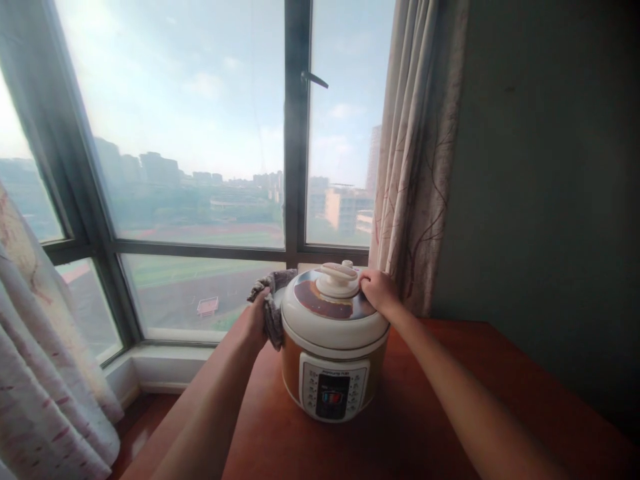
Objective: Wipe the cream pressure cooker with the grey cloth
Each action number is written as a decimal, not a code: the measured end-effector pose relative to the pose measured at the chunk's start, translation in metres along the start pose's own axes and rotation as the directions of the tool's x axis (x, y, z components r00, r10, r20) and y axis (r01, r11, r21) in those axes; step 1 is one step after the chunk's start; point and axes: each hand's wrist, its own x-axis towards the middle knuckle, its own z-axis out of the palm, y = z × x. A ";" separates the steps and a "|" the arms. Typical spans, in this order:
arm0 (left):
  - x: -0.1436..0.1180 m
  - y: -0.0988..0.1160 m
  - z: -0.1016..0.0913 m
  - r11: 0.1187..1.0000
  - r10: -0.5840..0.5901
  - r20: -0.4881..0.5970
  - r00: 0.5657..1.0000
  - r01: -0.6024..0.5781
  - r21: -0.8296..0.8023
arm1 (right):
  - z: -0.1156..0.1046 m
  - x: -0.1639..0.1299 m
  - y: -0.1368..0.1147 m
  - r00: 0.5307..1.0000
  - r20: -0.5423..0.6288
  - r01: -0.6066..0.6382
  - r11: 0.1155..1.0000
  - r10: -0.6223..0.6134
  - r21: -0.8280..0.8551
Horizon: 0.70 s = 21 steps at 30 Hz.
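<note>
A white and gold electric pressure cooker [333,340] stands upright on a reddish-brown wooden table [425,427], its button panel facing me. Its shiny lid carries a cream knob [339,279]. My left hand [257,321] is closed on a crumpled grey patterned cloth [273,310], which lies against the cooker's upper left side. On the opposite side, my right hand [380,292] has its fingers curled at the right edge of the lid, close to the knob. Its fingertips are partly hidden, and the cooker's far side is out of sight.
Behind the table is a large window with a dark frame [295,133] and a handle [316,81]. Curtains hang at the right [420,167] and the left [45,373]. A low white sill [167,363] runs beneath the glass. A dark wall [540,180] rises at the right.
</note>
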 end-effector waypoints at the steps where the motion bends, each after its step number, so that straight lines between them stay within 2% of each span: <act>1: -0.006 -0.006 -0.001 0.999 -0.019 -0.009 1.000 0.018 -0.040 | 0.000 0.000 -0.001 1.000 0.000 -0.001 1.000 0.001 0.000; 3: -0.021 -0.019 -0.005 0.996 -0.050 -0.036 0.998 0.047 -0.081 | -0.001 -0.001 -0.002 1.000 0.001 -0.001 1.000 0.001 0.000; 6: -0.047 -0.035 -0.013 0.998 -0.044 -0.111 0.993 0.039 -0.044 | -0.001 -0.001 -0.002 1.000 0.001 0.000 1.000 0.000 0.004; 11: -0.098 -0.058 -0.026 0.967 0.115 -0.228 0.967 -0.056 0.250 | 0.000 -0.001 0.000 1.000 -0.003 0.000 1.000 0.000 0.023; 13: -0.118 -0.066 -0.026 0.926 0.144 -0.214 0.966 -0.055 0.373 | 0.000 0.000 0.001 1.000 -0.003 0.001 0.999 -0.001 0.038; 14: -0.127 -0.068 -0.024 0.896 0.178 -0.165 0.970 -0.090 0.434 | 0.000 0.000 0.001 1.000 -0.002 0.002 0.999 -0.002 0.047; 15: -0.134 -0.069 -0.020 0.848 0.254 -0.088 0.963 -0.178 0.499 | 0.001 0.000 0.002 1.000 -0.002 0.003 0.998 -0.003 0.058; 16: -0.140 -0.068 -0.014 0.768 0.357 0.023 0.934 -0.307 0.562 | 0.001 0.000 0.002 1.000 -0.002 0.004 0.997 -0.003 0.072; 17: -0.143 -0.066 -0.008 0.644 0.461 0.163 0.872 -0.456 0.614 | 0.001 0.000 0.003 1.000 -0.002 0.004 0.996 -0.004 0.087; 18: -0.144 -0.061 -0.001 0.479 0.544 0.314 0.778 -0.596 0.645 | 0.001 0.000 0.003 1.000 -0.002 0.004 0.994 -0.004 0.107; 20: -0.141 -0.046 0.014 0.121 0.541 0.599 0.591 -0.759 0.639 | 0.001 0.000 0.005 1.000 -0.005 0.003 0.987 -0.003 0.158; 21: -0.139 -0.038 0.021 -0.015 0.489 0.695 0.528 -0.791 0.611 | 0.002 0.000 0.005 1.000 -0.005 0.002 0.981 -0.001 0.192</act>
